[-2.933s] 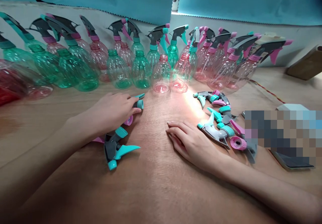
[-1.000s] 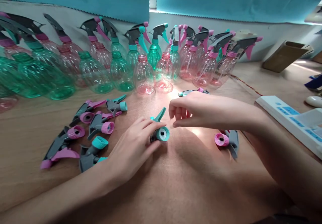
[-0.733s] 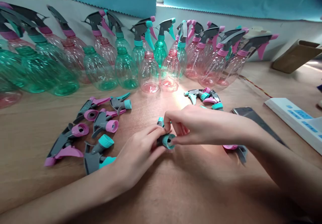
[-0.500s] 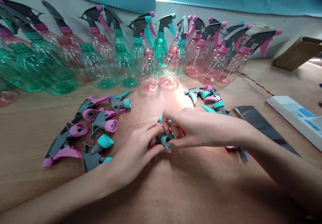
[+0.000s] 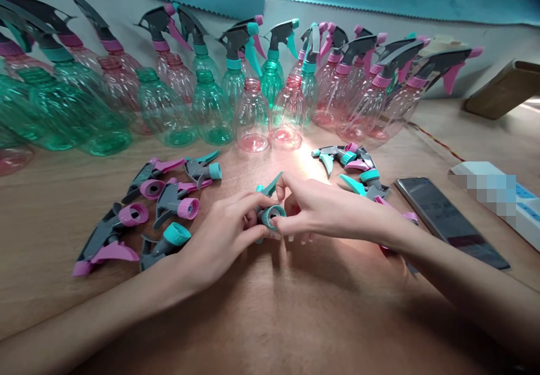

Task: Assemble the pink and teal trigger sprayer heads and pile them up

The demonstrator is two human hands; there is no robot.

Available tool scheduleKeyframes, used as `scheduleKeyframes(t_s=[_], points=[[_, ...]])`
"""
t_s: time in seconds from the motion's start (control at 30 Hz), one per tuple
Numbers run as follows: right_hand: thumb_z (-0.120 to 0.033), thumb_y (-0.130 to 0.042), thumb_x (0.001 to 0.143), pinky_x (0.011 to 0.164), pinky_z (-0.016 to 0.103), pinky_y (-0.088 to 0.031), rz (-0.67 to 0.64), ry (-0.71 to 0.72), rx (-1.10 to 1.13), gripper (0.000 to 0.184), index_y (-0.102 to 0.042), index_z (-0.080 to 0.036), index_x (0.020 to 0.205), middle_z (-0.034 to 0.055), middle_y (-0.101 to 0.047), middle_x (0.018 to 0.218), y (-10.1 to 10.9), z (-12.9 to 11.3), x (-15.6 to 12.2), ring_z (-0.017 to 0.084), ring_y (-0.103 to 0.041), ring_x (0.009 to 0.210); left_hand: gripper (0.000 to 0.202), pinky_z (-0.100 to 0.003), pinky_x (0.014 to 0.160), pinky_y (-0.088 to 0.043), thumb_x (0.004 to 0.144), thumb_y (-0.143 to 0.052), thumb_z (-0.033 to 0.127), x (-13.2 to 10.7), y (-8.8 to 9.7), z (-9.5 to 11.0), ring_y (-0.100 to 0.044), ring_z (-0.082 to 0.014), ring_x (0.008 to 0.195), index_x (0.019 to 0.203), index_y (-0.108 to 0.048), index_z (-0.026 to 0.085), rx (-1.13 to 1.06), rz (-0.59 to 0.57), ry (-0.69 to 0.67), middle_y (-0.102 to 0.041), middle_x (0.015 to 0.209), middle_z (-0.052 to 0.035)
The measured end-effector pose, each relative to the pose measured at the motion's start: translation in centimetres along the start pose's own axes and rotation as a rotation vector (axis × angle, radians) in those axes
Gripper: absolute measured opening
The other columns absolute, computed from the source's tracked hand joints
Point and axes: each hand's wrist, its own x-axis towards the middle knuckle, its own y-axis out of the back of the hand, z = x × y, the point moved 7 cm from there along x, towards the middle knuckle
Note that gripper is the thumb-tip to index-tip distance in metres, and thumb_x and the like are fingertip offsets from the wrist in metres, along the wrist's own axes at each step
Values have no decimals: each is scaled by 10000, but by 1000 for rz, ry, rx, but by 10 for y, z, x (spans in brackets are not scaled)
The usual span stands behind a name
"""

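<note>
A grey spray head with a teal collar and teal trigger [image 5: 270, 213] is held just above the wooden table [image 5: 270, 319] between both hands. My left hand [image 5: 219, 237] grips its body from the left. My right hand [image 5: 314, 209] pinches the collar and trigger from the right. Loose spray heads [image 5: 169, 203] in pink and teal lie to the left of my left hand. Another small heap of spray heads [image 5: 352, 164] lies behind my right hand.
A row of green and pink plastic bottles [image 5: 211, 111], some capped with triggers, stands along the back of the table. A dark phone [image 5: 449, 220] lies at the right, beside a white box [image 5: 493, 189]. A cardboard box [image 5: 502, 88] sits far right.
My right hand came across to the teal spray head that my left hand holds, and both hands now grip it. The head has tilted so its trigger points up.
</note>
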Motion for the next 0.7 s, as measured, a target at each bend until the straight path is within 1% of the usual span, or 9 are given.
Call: scheduleKeyframes(t_s=[0.1,0.17,0.23,0.33,0.4,0.5,0.63,0.7], points=[[-307,-610,766,469,209,-450,-81,25,211,284,-385,-216,913,-30,-612,717,-7,2,3,122,-608,581,133,-218,571,-356,857,-598,221,1,3,1,-468,-105,615,986,-628,228,40,20,-30,-535,771,35],[-251,-587,798,461,209,-489,-139,78,366,287,-344,-225,948,-15,-632,783,-13,3,8,125,-638,592,119,-219,576,-359,855,-607,227,2,5,0,-473,-104,618,971,-635,225,55,26,-32,-545,781,33],[-223,-557,833,445,206,-502,-175,148,494,272,-313,-237,954,-24,-627,798,-18,4,14,117,-643,574,110,-220,580,-366,854,-615,233,3,7,-1,-484,-107,623,961,-636,217,61,30,-28,-552,776,32],[-224,-535,862,444,209,-517,-181,228,628,244,-301,-242,928,-61,-599,745,-27,6,21,106,-636,543,110,-221,578,-374,855,-620,275,4,10,-1,-495,-112,628,937,-635,204,65,40,-44,-555,769,27],[-215,-514,868,430,207,-512,-158,242,669,217,-303,-239,909,-80,-579,696,-32,8,24,102,-622,504,110,-222,576,-372,861,-612,288,5,11,-1,-489,-112,622,924,-630,200,83,44,-68,-546,764,27],[-191,-463,870,410,211,-494,-113,181,662,190,-283,-242,906,-84,-576,655,-39,10,25,109,-606,452,94,-221,577,-365,868,-601,267,5,13,-1,-477,-106,608,925,-610,194,113,61,-115,-522,753,35],[-185,-428,860,457,256,-524,-125,98,635,197,-246,-249,902,-61,-605,678,-44,8,22,132,-629,489,81,-218,573,-358,857,-609,236,6,13,-4,-473,-101,601,916,-595,182,126,71,-145,-489,735,42],[-192,-422,855,483,267,-535,-116,78,607,192,-244,-248,901,-49,-615,698,-43,7,21,137,-640,518,87,-217,561,-353,846,-618,228,6,12,-5,-470,-102,600,907,-594,171,125,56,-128,-482,728,41]])
